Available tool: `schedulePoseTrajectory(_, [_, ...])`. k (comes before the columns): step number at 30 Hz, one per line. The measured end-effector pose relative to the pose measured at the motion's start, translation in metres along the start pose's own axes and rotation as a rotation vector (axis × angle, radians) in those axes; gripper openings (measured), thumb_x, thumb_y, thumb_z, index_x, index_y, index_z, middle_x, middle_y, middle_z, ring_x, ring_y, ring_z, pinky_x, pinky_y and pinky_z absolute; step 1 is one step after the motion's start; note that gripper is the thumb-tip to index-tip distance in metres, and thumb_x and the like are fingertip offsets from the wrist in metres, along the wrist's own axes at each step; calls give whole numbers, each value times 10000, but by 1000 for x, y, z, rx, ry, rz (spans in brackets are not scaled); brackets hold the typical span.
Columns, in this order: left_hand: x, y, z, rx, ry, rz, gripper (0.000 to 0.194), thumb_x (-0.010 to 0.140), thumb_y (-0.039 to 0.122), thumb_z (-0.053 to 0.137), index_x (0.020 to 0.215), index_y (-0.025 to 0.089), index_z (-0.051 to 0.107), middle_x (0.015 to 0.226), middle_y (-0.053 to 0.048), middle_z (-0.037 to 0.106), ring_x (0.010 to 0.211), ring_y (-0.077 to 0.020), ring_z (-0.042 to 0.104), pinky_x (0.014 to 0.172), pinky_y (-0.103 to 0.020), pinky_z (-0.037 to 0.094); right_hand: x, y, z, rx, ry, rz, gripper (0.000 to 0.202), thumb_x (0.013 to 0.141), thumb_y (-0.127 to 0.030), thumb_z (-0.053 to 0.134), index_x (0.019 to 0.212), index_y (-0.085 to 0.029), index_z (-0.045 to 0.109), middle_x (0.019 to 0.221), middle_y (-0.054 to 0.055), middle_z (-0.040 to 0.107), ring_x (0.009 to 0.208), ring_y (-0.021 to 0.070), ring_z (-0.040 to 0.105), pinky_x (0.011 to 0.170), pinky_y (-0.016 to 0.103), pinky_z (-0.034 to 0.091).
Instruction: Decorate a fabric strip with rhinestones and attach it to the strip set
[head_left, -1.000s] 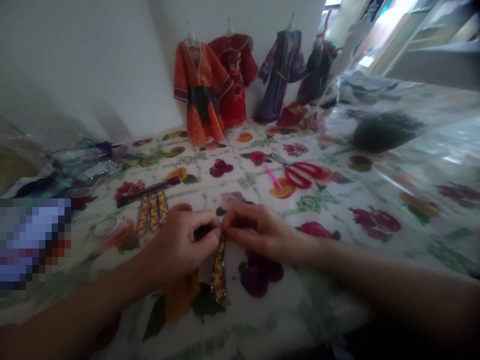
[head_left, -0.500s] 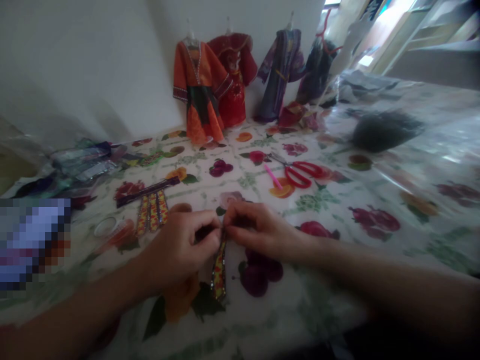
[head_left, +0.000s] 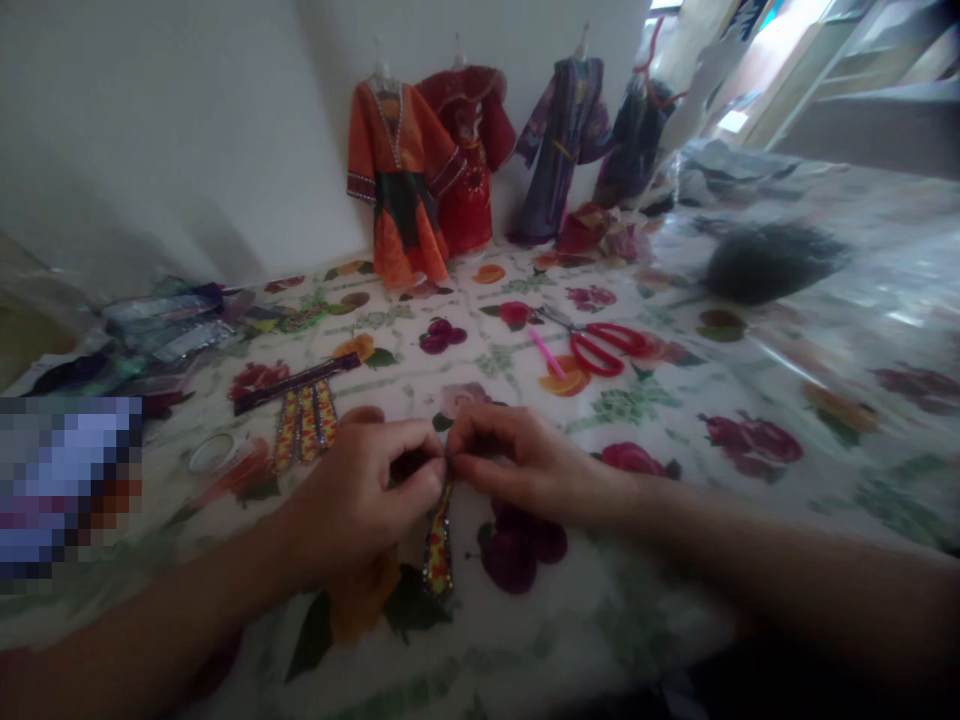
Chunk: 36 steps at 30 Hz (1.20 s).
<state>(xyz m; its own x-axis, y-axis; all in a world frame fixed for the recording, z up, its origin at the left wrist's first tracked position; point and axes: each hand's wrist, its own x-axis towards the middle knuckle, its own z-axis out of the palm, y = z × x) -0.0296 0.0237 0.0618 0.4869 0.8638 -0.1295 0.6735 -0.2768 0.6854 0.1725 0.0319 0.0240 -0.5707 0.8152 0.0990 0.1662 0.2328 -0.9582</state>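
My left hand (head_left: 382, 485) and my right hand (head_left: 517, 460) meet over the middle of the table, thumbs and forefingers pinched together. Between their fingertips they grip the upper end of a yellow and red patterned trim strip (head_left: 438, 550) with glittering edges. Its lower end hangs towards me; the pinched end is hidden by my fingers. Left of my left hand lie several similar trim strips (head_left: 306, 420), side by side below a dark purple band (head_left: 296, 383). A roll of clear tape (head_left: 212, 453) is beside them.
Red-handled scissors (head_left: 600, 345) and a pink stick (head_left: 545, 352) lie beyond my right hand on the fruit-print tablecloth (head_left: 420, 660). Small garments, including an orange dress (head_left: 397, 180), stand along the wall. Plastic-wrapped material (head_left: 169, 320) lies left; a dark bundle (head_left: 772, 262) lies right.
Both hands keep nearly the same place and pinch. The hanging end of the trim strip has shifted very slightly.
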Motion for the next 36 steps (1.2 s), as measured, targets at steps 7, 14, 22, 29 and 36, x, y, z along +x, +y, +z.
schedulePoseTrajectory(7, [0, -3, 0, 34, 10, 11, 201, 880, 299, 485, 726, 208, 577, 643, 24, 515, 695, -151, 496, 616, -271, 357, 0, -1, 1, 9, -18, 0, 41, 883, -203, 604, 891, -163, 603, 830, 15, 620, 740, 132, 571, 658, 254, 466])
schedulePoseTrajectory(14, [0, -3, -1, 55, 32, 19, 207, 877, 303, 487, 721, 214, 590, 648, 17, 530, 736, -166, 508, 650, -283, 367, -1, -3, 0, -18, -22, 8, 51, 893, -201, 589, 913, -158, 606, 853, 26, 632, 765, 139, 585, 679, 261, 473])
schedulePoseTrajectory(22, [1, -2, -1, 87, 31, 41, 219, 883, 298, 475, 721, 212, 595, 635, 19, 544, 721, -167, 506, 656, -288, 364, -1, -1, 0, -17, -19, -7, 59, 899, -217, 595, 914, -162, 609, 857, 24, 634, 772, 133, 585, 685, 251, 478])
schedulePoseTrajectory(29, [0, -1, -2, 85, 23, 34, 213, 884, 291, 474, 727, 210, 593, 644, 15, 554, 737, -171, 515, 666, -291, 372, -1, -3, -1, -25, -18, -5, 43, 899, -206, 593, 916, -171, 611, 866, 20, 636, 783, 136, 589, 700, 257, 485])
schedulePoseTrajectory(36, [0, -1, -3, 95, 17, 51, 217, 888, 277, 458, 730, 206, 589, 650, 16, 551, 725, -165, 517, 661, -291, 374, -1, -3, -1, -27, -22, 10, 41, 897, -197, 595, 908, -163, 615, 843, 15, 621, 738, 123, 561, 656, 243, 470])
